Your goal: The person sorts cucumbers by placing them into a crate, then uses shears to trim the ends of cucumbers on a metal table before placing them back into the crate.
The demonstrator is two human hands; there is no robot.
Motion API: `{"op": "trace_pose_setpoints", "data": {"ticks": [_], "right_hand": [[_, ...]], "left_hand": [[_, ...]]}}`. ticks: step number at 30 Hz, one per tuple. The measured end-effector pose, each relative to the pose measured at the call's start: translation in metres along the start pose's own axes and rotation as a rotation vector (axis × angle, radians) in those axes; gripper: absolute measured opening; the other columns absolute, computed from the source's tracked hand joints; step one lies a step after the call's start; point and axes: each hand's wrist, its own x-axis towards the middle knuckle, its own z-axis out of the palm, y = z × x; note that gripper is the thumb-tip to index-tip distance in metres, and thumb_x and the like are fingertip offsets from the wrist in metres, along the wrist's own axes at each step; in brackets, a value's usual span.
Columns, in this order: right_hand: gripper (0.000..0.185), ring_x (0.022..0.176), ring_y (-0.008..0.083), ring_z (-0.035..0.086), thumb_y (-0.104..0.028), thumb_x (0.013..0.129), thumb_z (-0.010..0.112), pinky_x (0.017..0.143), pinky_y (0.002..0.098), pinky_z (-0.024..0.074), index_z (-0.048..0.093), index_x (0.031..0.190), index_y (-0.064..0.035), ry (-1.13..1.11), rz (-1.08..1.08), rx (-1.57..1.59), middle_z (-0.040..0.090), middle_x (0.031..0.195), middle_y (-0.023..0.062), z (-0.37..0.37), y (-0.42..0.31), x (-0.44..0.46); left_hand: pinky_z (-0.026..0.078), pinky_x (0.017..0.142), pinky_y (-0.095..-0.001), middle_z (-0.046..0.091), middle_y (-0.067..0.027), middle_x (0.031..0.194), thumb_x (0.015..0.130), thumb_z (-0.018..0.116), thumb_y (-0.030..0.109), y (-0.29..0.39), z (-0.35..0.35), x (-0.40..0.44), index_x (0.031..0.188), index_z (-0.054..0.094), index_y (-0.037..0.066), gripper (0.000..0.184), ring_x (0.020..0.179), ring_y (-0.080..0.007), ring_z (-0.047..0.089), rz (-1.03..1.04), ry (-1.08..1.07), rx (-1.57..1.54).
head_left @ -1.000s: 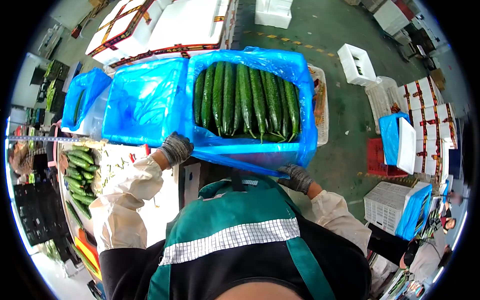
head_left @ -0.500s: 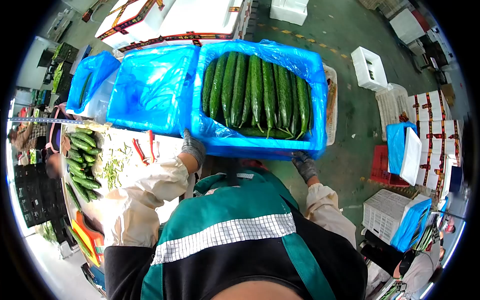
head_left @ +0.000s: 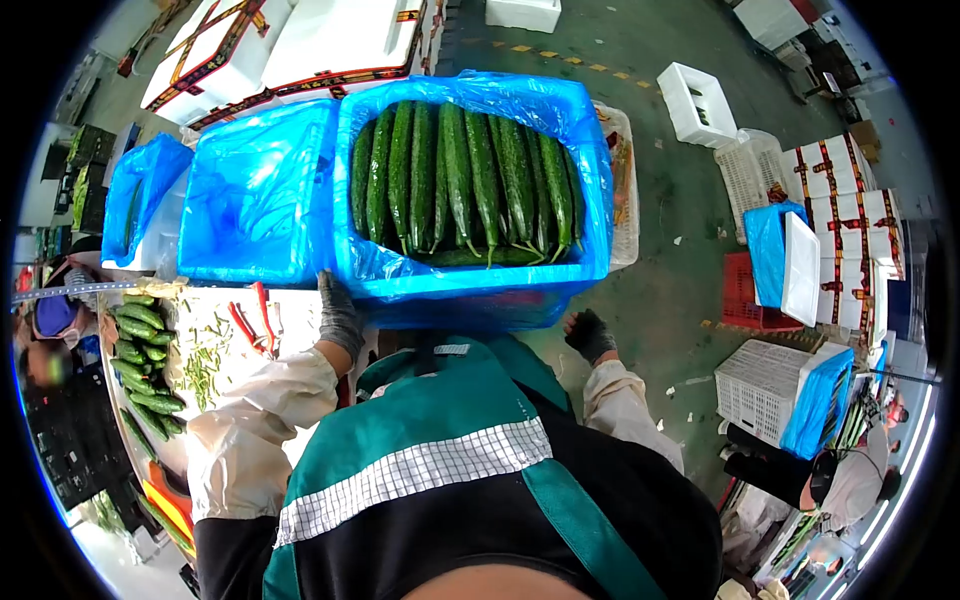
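Left hand [head_left: 341, 318] pointing forward, right hand [head_left: 590, 336] loosely curled

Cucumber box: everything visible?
Open box, upright, covered in a glossy, wrinkled blue liner, plastic by its look, draped over the rim and near side. Long green cucumbers lie side by side inside, one crosswise at the near end. Another lined box adjoins its left. Left hand at its near left corner, contact unclear.

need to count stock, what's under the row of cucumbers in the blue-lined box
Under the row of cucumbers, a crosswise cucumber shows at the near side of the blue-lined box; the rest is covered.
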Motion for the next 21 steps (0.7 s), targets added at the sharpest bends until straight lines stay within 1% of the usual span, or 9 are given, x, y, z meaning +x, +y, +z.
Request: {"op": "trace_pose_setpoints", "data": {"ticks": [2,8,12,14,15,18,19,20,21], "right_hand": [[0.029,0.064,0.0212,0.052,-0.038,0.079,0.053,0.057,0.0340,0.0416,0.056,0.087,-0.0105,0.155,-0.108,-0.098,0.057,0.074,0.0045,-0.014,-0.019,-0.011],[0.032,0.068,0.0216,0.057,-0.038,0.080,0.053,0.056,0.0349,0.0449,0.057,0.088,-0.0068,0.476,-0.622,-0.453,0.059,0.077,0.0083,0.158,-0.023,-0.054],[0.036,0.082,0.0260,0.060,-0.036,0.078,0.057,0.068,0.0367,0.0470,0.058,0.096,-0.0057,0.499,-0.812,-0.863,0.061,0.091,0.0118,0.233,-0.026,-0.031],[0.039,0.088,0.0288,0.058,-0.036,0.078,0.056,0.075,0.0370,0.0453,0.056,0.100,-0.0040,0.616,-0.719,-1.229,0.059,0.097,0.0150,0.239,-0.040,-0.010],[0.043,0.093,0.0316,0.056,-0.036,0.078,0.055,0.081,0.0372,0.0435,0.054,0.104,-0.0022,0.730,-0.597,-1.586,0.057,0.103,0.0182,0.243,-0.044,-0.001],[0.054,0.107,0.0344,0.048,-0.040,0.077,0.053,0.090,0.0362,0.0376,0.049,0.113,-0.0007,0.917,-0.332,-1.863,0.049,0.114,0.0239,0.288,-0.040,0.008],[0.065,0.112,0.0339,0.043,-0.050,0.078,0.046,0.093,0.0377,0.0351,0.043,0.119,0.0004,0.920,-0.185,-1.953,0.045,0.119,0.0250,0.304,-0.041,0.009],[0.065,0.112,0.0339,0.043,-0.050,0.078,0.046,0.093,0.0377,0.0351,0.043,0.119,0.0004,0.918,-0.188,-1.955,0.045,0.119,0.0250,0.301,-0.045,0.019],[0.067,0.090,0.0311,0.052,-0.054,0.078,0.045,0.082,0.0378,0.0401,0.047,0.114,0.0024,0.967,-0.152,-1.966,0.053,0.099,0.0215,0.292,-0.049,0.032]], "left_hand": [[0.000,0.100,-0.0596,0.019,-0.0179,0.138,0.088,0.026,0.038,0.009,0.064,0.039,0.134,0.021,0.008,0.056,0.126,-0.0445,0.011,-0.057,-0.053,0.547],[0.000,0.099,-0.0588,0.015,-0.0182,0.140,0.086,0.034,0.038,-0.004,-0.045,-0.028,0.135,0.021,0.009,0.058,0.128,-0.0412,0.006,-0.025,-0.044,0.219],[-0.001,0.097,-0.0606,0.015,-0.0174,0.140,0.068,0.048,0.062,-0.024,-0.132,-0.064,0.130,0.036,0.014,0.079,0.129,-0.0395,0.002,0.052,-0.116,0.159],[-0.002,0.097,-0.0592,0.014,-0.0178,0.140,0.068,0.048,0.064,-0.034,-0.145,-0.064,0.131,0.033,0.014,0.082,0.129,-0.0386,0.002,0.013,-0.137,0.041],[0.007,0.098,-0.0583,0.023,-0.0199,0.136,0.069,0.050,0.061,-0.038,-0.143,-0.066,0.114,0.055,0.015,0.065,0.128,-0.0376,0.012,0.013,0.004,-0.050],[0.023,0.095,-0.0521,0.041,-0.0207,0.124,0.072,0.052,0.055,-0.041,-0.185,-0.078,0.099,0.062,0.011,0.052,0.118,-0.0362,0.034,0.038,0.048,-0.255],[0.038,0.085,-0.0451,0.055,-0.0199,0.106,0.075,0.055,0.046,-0.037,-0.181,-0.081,0.085,0.064,0.007,0.041,0.099,-0.0336,0.050,0.092,0.454,-0.349],[0.044,0.075,-0.0399,0.057,-0.0207,0.097,0.075,0.058,0.039,-0.030,-0.182,-0.077,0.081,0.062,0.005,0.035,0.086,-0.0343,0.055,0.120,0.575,-0.503],[0.045,0.072,-0.0382,0.058,-0.0211,0.094,0.076,0.059,0.035,-0.020,-0.197,-0.078,0.083,0.061,0.003,0.034,0.083,-0.0338,0.057,0.143,0.506,-0.656]]}}
